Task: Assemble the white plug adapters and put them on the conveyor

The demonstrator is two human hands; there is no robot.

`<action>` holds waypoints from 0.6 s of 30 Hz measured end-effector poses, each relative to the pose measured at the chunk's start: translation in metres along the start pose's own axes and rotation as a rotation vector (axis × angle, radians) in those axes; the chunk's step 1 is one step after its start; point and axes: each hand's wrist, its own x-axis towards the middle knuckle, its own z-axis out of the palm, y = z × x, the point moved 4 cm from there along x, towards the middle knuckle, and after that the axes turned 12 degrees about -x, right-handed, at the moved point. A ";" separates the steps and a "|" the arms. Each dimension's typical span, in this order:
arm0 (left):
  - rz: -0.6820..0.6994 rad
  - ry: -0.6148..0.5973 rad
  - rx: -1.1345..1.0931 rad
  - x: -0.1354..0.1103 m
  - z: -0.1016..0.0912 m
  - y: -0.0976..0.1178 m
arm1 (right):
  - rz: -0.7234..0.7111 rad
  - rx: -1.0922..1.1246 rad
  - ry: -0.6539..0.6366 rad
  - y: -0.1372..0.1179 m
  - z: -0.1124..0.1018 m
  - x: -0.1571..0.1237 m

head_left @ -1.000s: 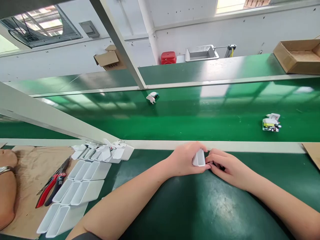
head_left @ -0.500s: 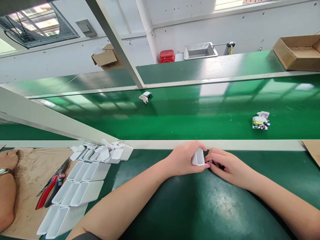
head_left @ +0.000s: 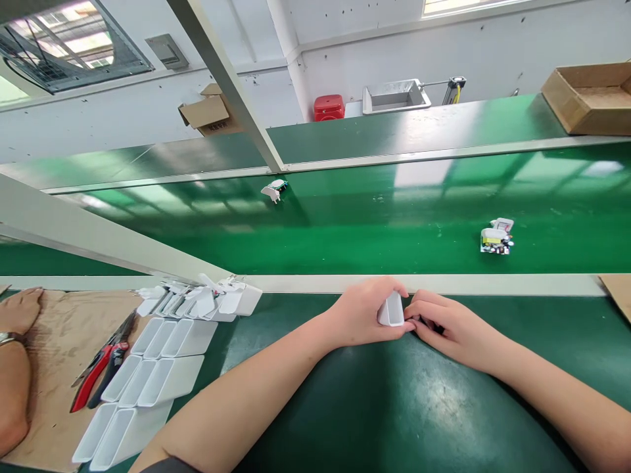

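While your left hand (head_left: 365, 311) clenches a white plastic shell (head_left: 392, 310), your right hand (head_left: 456, 332) lies just beside it at 3 o'clock, with its curled fingertips (head_left: 419, 316) at the shell's lower edge. A dark bit shows among those fingers, but you can't tell whether that grip is holding anything or only touching the shell. The shell sits at the near side of the green desk (head_left: 394, 420), its long axis running roughly 12 to 6 with a slight tilt, and its open end faces up toward you. Your left hand wraps its far side, so that hand is the nearer one.

Just beyond your hands at 12 o'clock, a pale rail (head_left: 444, 284) lies between them and the green conveyor belt (head_left: 374, 230). On the belt, a circuit board (head_left: 496, 239) sits at 1 o'clock and a small white-and-green part (head_left: 274, 190) at 11 o'clock. At 9 o'clock, rows of matching white shells (head_left: 167, 355) lie on the desk with a heap of white pieces (head_left: 197, 302) behind them. Further out, red-handled cutters (head_left: 96, 378) rest on a brown cardboard sheet (head_left: 49, 394), where a co-worker's hand (head_left: 18, 310) lies at the far left.
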 end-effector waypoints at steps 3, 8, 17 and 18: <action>0.004 0.009 -0.005 0.000 0.000 0.000 | 0.001 0.004 -0.006 0.000 0.000 0.000; 0.000 0.000 -0.005 0.000 0.000 0.000 | 0.002 0.004 0.007 -0.002 -0.002 0.001; 0.015 0.013 -0.035 0.000 0.000 0.001 | 0.002 0.004 0.011 -0.003 -0.003 0.000; 0.019 0.011 -0.040 0.000 0.000 0.001 | 0.004 0.002 0.010 -0.002 -0.003 0.000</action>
